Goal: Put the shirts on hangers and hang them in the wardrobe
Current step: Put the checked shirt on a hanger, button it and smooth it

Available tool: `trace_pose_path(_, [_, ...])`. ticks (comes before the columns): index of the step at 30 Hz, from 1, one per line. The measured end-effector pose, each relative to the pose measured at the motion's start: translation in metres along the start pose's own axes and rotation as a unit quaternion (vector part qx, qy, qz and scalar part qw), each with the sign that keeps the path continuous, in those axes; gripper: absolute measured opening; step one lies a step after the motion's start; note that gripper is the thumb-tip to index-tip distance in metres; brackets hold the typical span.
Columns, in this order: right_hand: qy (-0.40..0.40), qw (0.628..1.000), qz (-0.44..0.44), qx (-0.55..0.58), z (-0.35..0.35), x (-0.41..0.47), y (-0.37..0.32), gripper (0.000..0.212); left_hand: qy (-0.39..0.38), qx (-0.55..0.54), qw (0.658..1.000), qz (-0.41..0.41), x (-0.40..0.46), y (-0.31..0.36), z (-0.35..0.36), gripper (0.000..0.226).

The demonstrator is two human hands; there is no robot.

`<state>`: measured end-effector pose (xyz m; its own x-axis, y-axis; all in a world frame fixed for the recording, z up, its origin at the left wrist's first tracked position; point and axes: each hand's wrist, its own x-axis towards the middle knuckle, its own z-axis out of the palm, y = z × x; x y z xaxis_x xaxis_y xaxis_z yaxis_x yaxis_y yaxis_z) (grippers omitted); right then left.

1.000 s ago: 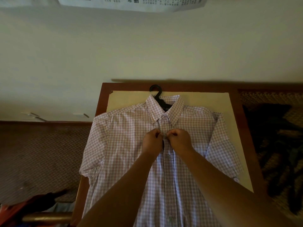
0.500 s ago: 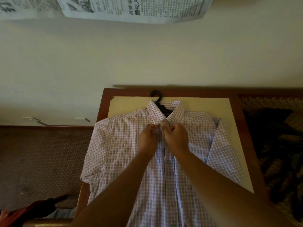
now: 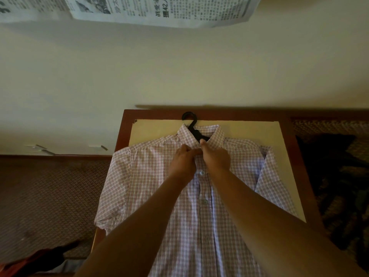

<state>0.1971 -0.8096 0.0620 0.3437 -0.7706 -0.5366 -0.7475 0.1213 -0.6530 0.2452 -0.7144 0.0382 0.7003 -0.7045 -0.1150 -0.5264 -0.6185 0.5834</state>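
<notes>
A pink-and-white checked short-sleeved shirt [image 3: 155, 188] lies flat, front up, on a wooden table [image 3: 299, 176] with a cream top. A black hanger [image 3: 191, 124] sits inside the shirt, and its hook sticks out past the collar toward the wall. My left hand [image 3: 182, 162] and my right hand [image 3: 216, 158] meet just below the collar. Each pinches the shirt's front placket near the top button. Lower buttons down the placket look fastened.
A pale wall rises right behind the table, with newspaper sheets [image 3: 159, 11] stuck high on it. A brown patterned surface [image 3: 46, 196] lies left of the table. Dark clothing [image 3: 331, 156] lies on the right. A red and dark object [image 3: 40, 258] sits at bottom left.
Both hands have moved up the placket from mid-chest to just under the collar. The view has tilted upward, so more of the newspaper shows.
</notes>
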Motion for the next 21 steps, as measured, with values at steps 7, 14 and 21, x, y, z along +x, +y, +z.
trace_pose_path(7, [-0.052,0.998,0.010,-0.021,-0.006,0.011,-0.013,0.035,0.068,-0.222,0.964,-0.128,-0.007,0.010,-0.003,0.014])
trace_pose_path(14, [-0.031,0.997,0.041,0.054,-0.001,0.012,-0.001,0.025,0.036,-0.081,0.994,-0.059,0.005,-0.005,-0.001,0.022])
trace_pose_path(21, [-0.026,0.988,0.002,0.153,-0.005,0.002,0.023,0.019,0.024,0.125,0.992,0.005,0.017,0.010,0.000,0.026])
